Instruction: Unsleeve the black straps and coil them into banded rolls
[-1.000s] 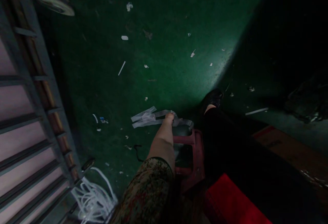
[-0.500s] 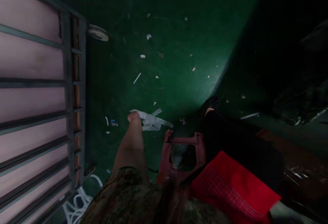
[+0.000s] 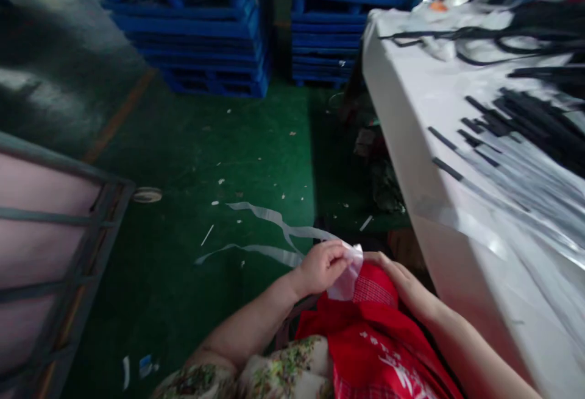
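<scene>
My left hand is closed in a pinch on a bunch of translucent plastic strips. Long ends trail to the left over the floor, and a crumpled, wider piece hangs down in front of my knee. My right hand lies with fingers stretched out on the red apron at the knee, close beside the bunched strips. Its fingertips are partly hidden behind the plastic, so I cannot tell whether they touch it.
On the right stands a white-covered table with black-ended strips on it. Blue pallets are stacked at the back. A metal-framed cart with a wheel is at the left. Small scraps litter the green floor.
My left hand has lifted the plastic strips from the floor to my lap. The view has risen, bringing the table, pallets and my right hand into sight.
</scene>
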A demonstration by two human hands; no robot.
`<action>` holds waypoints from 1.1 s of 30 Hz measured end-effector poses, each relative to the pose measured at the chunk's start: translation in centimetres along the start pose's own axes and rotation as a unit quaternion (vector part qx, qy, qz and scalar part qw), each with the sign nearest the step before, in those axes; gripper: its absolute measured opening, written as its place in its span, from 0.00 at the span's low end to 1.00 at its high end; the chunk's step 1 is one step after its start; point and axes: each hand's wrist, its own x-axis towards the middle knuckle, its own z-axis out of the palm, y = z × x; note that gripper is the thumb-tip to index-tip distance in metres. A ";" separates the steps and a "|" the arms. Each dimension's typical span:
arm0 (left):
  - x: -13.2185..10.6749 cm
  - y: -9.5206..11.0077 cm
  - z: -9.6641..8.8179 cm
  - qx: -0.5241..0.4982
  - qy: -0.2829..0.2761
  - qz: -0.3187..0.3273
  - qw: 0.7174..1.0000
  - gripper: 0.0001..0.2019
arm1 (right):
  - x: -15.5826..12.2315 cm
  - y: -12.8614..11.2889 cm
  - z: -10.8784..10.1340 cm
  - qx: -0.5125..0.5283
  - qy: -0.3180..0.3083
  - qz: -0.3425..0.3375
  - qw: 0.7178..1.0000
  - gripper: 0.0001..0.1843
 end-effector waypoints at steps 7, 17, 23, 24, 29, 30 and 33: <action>-1.7 5.7 6.9 0.016 -0.174 0.055 0.983 0.08 | -4.0 0.0 1.2 0.406 0.002 -0.053 0.912 0.29; -8.7 -0.2 0.6 0.354 -0.132 -0.263 0.888 0.08 | -5.4 -0.4 -9.5 0.391 0.237 -0.191 0.869 0.17; -16.5 -3.8 -3.7 0.385 -0.088 -0.446 0.803 0.10 | -3.6 0.0 -11.3 0.339 0.270 -0.206 0.878 0.16; -17.0 -3.9 -3.8 0.384 -0.086 -0.460 0.796 0.10 | -3.5 0.1 -11.2 0.320 0.272 -0.206 0.884 0.17; -14.8 -2.9 -5.9 0.386 -0.072 -0.456 0.799 0.13 | -4.3 0.6 -11.0 0.201 0.298 -0.215 0.908 0.22; -13.6 -2.2 -6.7 0.389 -0.061 -0.440 0.807 0.13 | -4.7 0.6 -11.0 0.173 0.306 -0.221 0.910 0.21; -8.7 1.1 -7.8 0.385 -0.027 -0.370 0.845 0.08 | -5.8 0.6 -10.7 0.004 0.324 -0.271 0.906 0.19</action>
